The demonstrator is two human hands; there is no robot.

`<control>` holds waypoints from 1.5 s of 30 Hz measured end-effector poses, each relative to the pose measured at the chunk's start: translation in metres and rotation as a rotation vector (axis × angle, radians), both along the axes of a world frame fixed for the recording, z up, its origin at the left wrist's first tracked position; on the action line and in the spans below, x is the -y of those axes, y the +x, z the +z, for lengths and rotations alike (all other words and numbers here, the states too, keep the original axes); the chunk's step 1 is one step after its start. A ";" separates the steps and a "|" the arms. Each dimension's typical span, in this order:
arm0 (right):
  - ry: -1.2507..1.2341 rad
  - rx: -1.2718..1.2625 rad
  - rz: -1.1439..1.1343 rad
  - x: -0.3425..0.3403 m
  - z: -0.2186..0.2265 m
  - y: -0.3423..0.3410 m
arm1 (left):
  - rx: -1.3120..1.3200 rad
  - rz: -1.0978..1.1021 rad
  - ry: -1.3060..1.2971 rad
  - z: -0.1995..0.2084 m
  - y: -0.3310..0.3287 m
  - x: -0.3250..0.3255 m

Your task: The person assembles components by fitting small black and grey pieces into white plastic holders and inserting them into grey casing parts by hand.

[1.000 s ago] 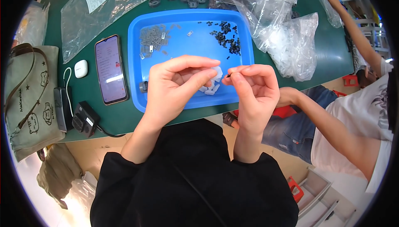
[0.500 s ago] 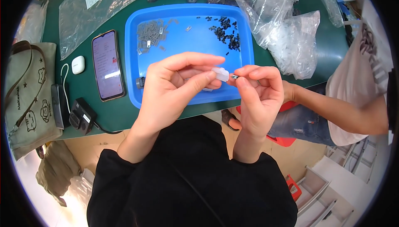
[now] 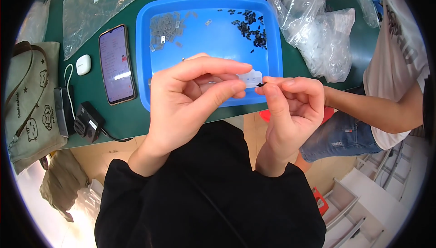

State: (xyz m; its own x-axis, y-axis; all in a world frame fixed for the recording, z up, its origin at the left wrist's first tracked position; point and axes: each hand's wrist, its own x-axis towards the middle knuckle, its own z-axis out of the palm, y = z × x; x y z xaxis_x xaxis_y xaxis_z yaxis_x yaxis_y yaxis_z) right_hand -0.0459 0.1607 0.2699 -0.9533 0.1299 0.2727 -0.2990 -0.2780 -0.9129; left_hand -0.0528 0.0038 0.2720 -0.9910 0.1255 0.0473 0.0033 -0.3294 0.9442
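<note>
White plastic piece (image 3: 251, 78) sits pinched in the left hand (image 3: 190, 98), thumb and forefinger closed on it, held up in the air above the near edge of the blue tray (image 3: 213, 48). Right beside it, the right hand (image 3: 290, 107) closes thumb and forefinger on a tiny black part (image 3: 260, 84), and that part touches the right-hand end of the white piece. Both hands are close together, fingertips almost meeting, over the front rim of the tray.

Down in the tray, a scatter of grey clips (image 3: 165, 27) lies at the far left, and a heap of small black parts (image 3: 252, 27) at the far right. Left of the tray on the green table (image 3: 122, 116) lies a smartphone (image 3: 116, 64) with its screen lit, then a white earbud case (image 3: 82, 64), and nearer the edge a black charger block (image 3: 88, 121). A beige canvas bag (image 3: 27, 102) hangs off the left side. Clear plastic bags (image 3: 313, 25) are piled to the right of the tray. Another person in a white shirt (image 3: 395, 66) sits at the right, forearm (image 3: 368, 109) stretched toward the table.
</note>
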 end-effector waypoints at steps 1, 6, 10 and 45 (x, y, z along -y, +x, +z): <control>0.057 -0.028 -0.032 0.001 0.001 0.001 | -0.003 -0.005 0.010 0.000 0.000 0.000; 0.172 -0.041 -0.125 0.007 0.005 0.004 | 0.048 0.004 0.066 0.003 0.001 -0.003; 0.229 -0.189 -0.118 0.003 0.000 0.001 | 0.064 -0.003 0.115 0.003 0.003 -0.003; 0.706 -0.221 -0.135 -0.033 0.009 -0.014 | 0.115 -0.056 0.047 -0.017 -0.018 -0.022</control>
